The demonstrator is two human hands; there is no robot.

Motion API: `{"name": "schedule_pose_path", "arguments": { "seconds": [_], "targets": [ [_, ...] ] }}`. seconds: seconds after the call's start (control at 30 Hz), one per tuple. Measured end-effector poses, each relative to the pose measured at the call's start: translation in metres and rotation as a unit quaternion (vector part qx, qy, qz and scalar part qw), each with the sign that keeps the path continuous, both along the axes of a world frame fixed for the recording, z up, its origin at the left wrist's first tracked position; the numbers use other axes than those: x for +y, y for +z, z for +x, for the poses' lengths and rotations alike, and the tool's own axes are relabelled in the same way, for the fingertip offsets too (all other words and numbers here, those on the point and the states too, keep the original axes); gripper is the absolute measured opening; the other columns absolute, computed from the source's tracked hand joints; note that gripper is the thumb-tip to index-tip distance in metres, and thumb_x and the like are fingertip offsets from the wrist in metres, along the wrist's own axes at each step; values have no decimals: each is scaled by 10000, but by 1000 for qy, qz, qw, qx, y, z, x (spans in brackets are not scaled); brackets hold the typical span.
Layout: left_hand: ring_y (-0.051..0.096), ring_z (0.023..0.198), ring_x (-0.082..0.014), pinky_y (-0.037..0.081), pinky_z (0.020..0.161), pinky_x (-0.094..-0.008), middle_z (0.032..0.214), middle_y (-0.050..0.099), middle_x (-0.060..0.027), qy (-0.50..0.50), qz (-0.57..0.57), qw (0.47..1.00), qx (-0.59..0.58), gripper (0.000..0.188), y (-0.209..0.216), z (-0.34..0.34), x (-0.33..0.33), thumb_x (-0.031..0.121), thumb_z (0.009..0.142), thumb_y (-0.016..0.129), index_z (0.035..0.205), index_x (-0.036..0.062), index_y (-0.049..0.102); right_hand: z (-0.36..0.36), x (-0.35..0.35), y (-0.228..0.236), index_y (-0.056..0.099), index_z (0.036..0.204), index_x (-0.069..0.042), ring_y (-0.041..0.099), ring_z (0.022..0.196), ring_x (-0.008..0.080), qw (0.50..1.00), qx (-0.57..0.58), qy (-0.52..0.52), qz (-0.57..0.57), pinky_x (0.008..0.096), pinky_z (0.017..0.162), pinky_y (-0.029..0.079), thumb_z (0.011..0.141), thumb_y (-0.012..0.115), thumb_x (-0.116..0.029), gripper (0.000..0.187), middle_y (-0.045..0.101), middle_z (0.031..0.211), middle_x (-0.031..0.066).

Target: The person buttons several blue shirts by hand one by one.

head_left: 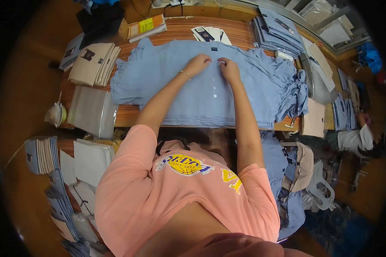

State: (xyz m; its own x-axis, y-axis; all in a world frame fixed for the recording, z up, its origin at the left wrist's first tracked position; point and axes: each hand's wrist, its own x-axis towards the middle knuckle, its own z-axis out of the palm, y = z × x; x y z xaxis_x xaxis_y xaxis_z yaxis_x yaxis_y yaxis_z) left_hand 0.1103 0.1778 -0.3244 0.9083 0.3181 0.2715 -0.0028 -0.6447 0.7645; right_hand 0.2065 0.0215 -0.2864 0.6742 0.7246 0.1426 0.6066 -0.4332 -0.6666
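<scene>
A light blue shirt (171, 94) lies spread flat on the wooden table, its neck with a dark label at the far side. Several layers of the same cloth show under its near edge. White buttons run down its front. My left hand (196, 65) rests just left of the button strip, below the neck, its fingers bent and closed on the cloth. Across the strip, my right hand (230, 70) pinches the cloth near the top button between thumb and fingers. The exact fingertip hold is partly hidden.
Folded beige garments (92, 64) and a stack of transparent bags (92, 109) lie at the left. Printed cards (210, 34) sit beyond the neck. Folded blue shirts (278, 32) are stacked at the far right. A person in white (356, 139) is farther right.
</scene>
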Motion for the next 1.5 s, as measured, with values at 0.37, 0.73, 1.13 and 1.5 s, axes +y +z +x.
{"name": "schedule_pose_path", "arguments": {
  "seconds": [0.37, 0.73, 1.13, 1.5],
  "targets": [
    [549, 729, -146, 454, 676, -272, 853, 604, -64, -145, -163, 976, 5, 225, 31, 10, 17, 130, 745, 704, 933, 33, 628, 4, 0, -2, 558, 870, -35, 586, 759, 144, 970, 176, -13, 166, 251, 681, 448, 801, 598, 13, 94, 627, 815, 54],
    [588, 780, -185, 465, 713, -281, 887, 610, -63, -225, 34, 973, -40, 181, 73, 10, 13, 90, 776, 645, 946, 34, 614, -60, -7, 19, 468, 945, -43, 517, 696, 72, 860, 371, -131, 325, 199, 625, 425, 806, 642, -31, 223, 568, 794, 15],
    [508, 775, -51, 415, 685, -197, 836, 577, 32, 23, -81, 971, -226, 127, 253, 18, 64, 97, 846, 610, 963, 47, 615, 63, -5, 199, 460, 875, -93, 546, 581, 122, 879, 336, 85, 327, 251, 578, 480, 876, 553, -86, 93, 567, 705, 32],
    [485, 690, -53, 405, 608, -206, 733, 544, 25, 14, -19, 971, -236, 45, 337, -9, 31, 46, 811, 613, 832, 17, 586, -58, 65, 195, 498, 969, 1, 477, 685, 55, 791, 235, 60, 561, 173, 617, 409, 790, 664, -2, 244, 477, 860, 18]
  ]
}}
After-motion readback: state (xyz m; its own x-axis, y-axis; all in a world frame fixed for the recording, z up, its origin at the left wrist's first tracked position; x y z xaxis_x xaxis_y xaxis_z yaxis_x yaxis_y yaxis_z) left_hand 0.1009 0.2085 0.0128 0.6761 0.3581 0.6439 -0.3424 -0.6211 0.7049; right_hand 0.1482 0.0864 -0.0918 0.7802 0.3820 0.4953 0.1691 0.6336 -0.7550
